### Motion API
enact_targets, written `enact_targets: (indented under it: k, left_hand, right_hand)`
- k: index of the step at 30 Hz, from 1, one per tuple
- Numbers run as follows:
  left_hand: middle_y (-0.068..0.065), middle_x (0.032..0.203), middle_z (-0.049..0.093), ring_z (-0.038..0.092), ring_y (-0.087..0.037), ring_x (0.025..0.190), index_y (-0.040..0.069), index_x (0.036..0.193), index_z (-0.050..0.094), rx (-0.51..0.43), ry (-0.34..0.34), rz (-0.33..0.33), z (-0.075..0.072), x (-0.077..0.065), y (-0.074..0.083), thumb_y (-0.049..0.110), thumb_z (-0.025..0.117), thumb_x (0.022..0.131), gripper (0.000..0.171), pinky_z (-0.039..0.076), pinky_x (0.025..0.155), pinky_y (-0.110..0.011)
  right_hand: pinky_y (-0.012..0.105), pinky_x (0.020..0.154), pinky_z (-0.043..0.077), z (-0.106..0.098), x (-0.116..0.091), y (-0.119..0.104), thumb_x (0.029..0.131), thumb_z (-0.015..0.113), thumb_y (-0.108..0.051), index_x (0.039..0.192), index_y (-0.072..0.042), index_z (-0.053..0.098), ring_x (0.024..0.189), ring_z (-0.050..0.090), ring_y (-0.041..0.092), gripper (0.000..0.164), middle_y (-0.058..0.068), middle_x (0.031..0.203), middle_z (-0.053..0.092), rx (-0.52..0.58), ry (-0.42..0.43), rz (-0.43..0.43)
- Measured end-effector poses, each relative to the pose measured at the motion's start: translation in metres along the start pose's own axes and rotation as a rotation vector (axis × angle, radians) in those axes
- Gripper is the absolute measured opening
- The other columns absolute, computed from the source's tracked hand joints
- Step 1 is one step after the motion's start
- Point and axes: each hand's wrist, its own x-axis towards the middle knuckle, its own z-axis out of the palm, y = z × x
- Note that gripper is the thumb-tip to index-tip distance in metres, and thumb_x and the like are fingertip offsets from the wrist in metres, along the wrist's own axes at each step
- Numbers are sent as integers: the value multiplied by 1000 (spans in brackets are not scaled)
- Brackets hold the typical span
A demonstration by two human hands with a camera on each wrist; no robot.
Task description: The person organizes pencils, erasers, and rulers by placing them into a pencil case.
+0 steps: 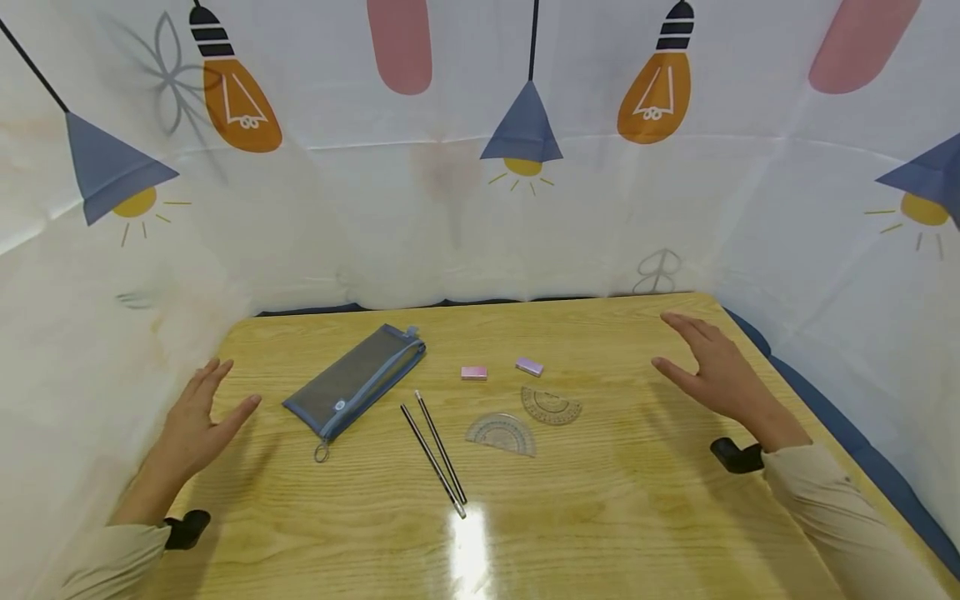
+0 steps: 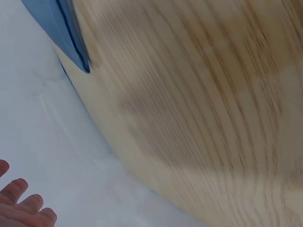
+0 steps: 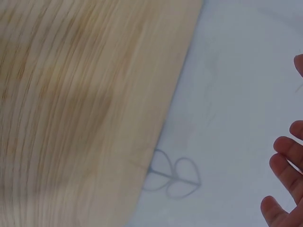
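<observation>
My left hand [image 1: 197,427] is held over the left side of the table, fingers spread and holding nothing. Nearest to it lies a blue-grey mesh pencil case [image 1: 352,375] with a zipper and a ring pull; its corner [image 2: 71,38] shows in the left wrist view. Two dark pencils [image 1: 433,458] lie side by side right of the case. Two clear protractors [image 1: 501,433] and two small erasers, one pink [image 1: 474,373] and one purple [image 1: 529,367], lie at mid-table. On the far right my right hand [image 1: 716,371] is raised, fingers extended, with nothing in it.
The wooden table [image 1: 615,500] has rounded far corners. A white cloth [image 1: 375,225] printed with lamps and bulbs hangs behind it and along both sides. Dark blue fabric [image 1: 847,433] shows beyond the right edge. Each wrist wears a black band [image 1: 737,456].
</observation>
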Motion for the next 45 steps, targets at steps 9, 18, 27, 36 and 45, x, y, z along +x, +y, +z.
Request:
enact_targets:
  k: [9, 18, 27, 36, 45]
  left_hand:
    - [-31, 151, 22, 19, -56, 134, -4, 150, 25, -64, 54, -8, 12, 2, 18, 24, 60, 97, 70, 20, 95, -74]
    - [-35, 145, 31, 26, -56, 131, -6, 148, 30, -92, 75, 40, 23, 1, 24, 21, 65, 94, 69, 24, 96, -72]
    - [-37, 142, 34, 56, -53, 87, -1, 151, 28, -83, 23, -60, 28, -2, 32, 27, 60, 97, 68, 42, 76, -64]
    - [-31, 149, 29, 31, -53, 131, 2, 153, 24, -190, -12, -65, 35, -3, 36, 25, 63, 97, 72, 33, 93, -68]
    - [-24, 153, 25, 24, -45, 137, 2, 153, 24, -345, -95, -147, 43, -5, 36, 31, 58, 99, 70, 23, 91, 1]
  right_hand:
    - [68, 89, 33, 8, 1, -11, 94, 67, -24, 145, -1, 39, 125, 37, 50, 63, 26, 140, 42, 90, 8, 27]
    - [64, 87, 40, 17, 1, -23, 93, 68, -23, 144, -2, 42, 121, 45, 45, 61, 23, 137, 46, 129, -1, 21]
    - [61, 87, 42, 29, 0, -36, 92, 69, -19, 140, -1, 46, 116, 49, 40, 56, 20, 135, 50, 178, -7, 1]
    - [59, 87, 43, 44, -2, -41, 91, 70, -21, 137, 0, 50, 114, 52, 37, 54, 18, 130, 55, 194, -14, 5]
    - [56, 85, 46, 59, -2, -45, 89, 73, -21, 132, -1, 54, 108, 55, 34, 51, 15, 125, 58, 220, -28, -2]
